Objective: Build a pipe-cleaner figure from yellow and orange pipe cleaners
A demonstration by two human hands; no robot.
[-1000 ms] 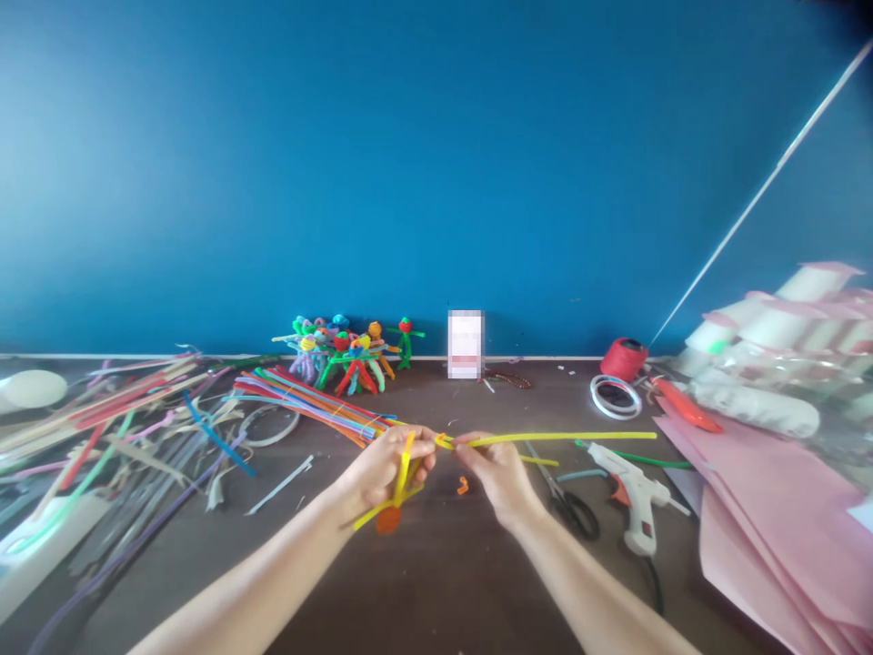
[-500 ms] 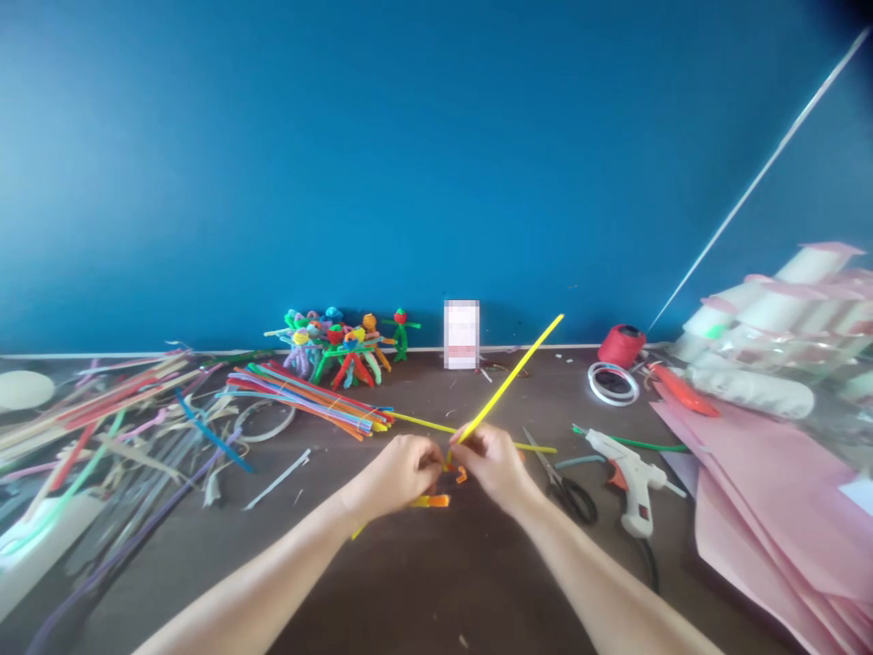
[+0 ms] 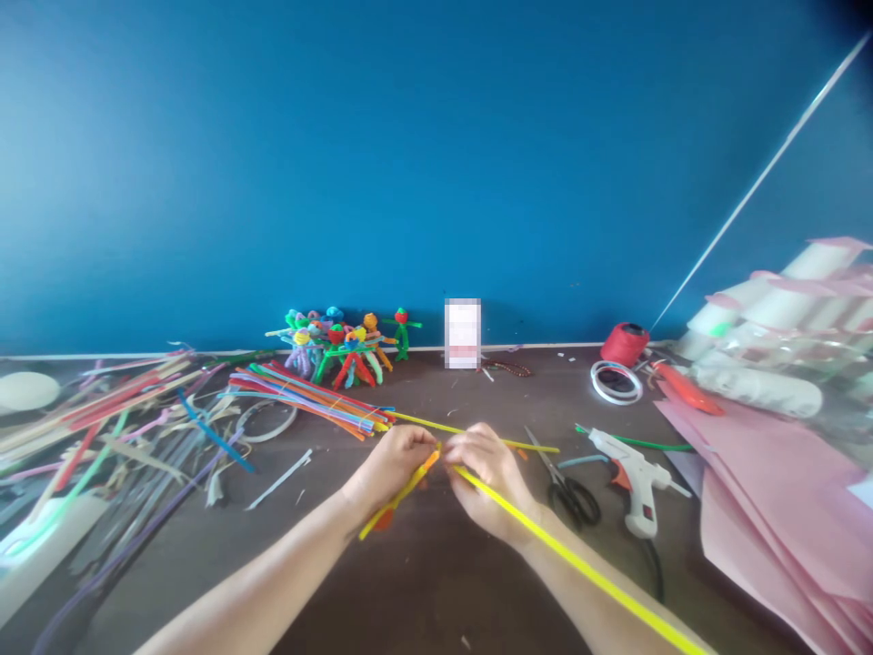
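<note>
My left hand [image 3: 396, 464] is closed, its fingertips pinching a short yellow and orange pipe-cleaner piece [image 3: 402, 496] that slants down to the left. Close beside it my right hand [image 3: 487, 473] is closed on a long yellow pipe cleaner [image 3: 579, 552], which runs from its fingertips over the wrist to the lower right. Whether the two pieces join between the fingertips I cannot tell. Another yellow pipe cleaner [image 3: 426, 422] lies behind the hands. A bundle of coloured pipe cleaners [image 3: 314, 398] rests to the left, with several small pipe-cleaner figures [image 3: 341, 350] behind it.
Black-handled scissors [image 3: 573, 498] and a white glue gun [image 3: 639, 482] lie right of my hands. Beyond are a red thread spool [image 3: 625, 344], a tape ring [image 3: 616, 383] and pink sheets [image 3: 757, 518]. Loose strips [image 3: 150, 446] cover the left side. A blue wall [image 3: 436, 164] stands behind.
The long yellow pipe cleaner has swung from pointing up and right to lying across my right wrist toward the lower right. The yellow and orange piece now shows tilted at my left fingertips.
</note>
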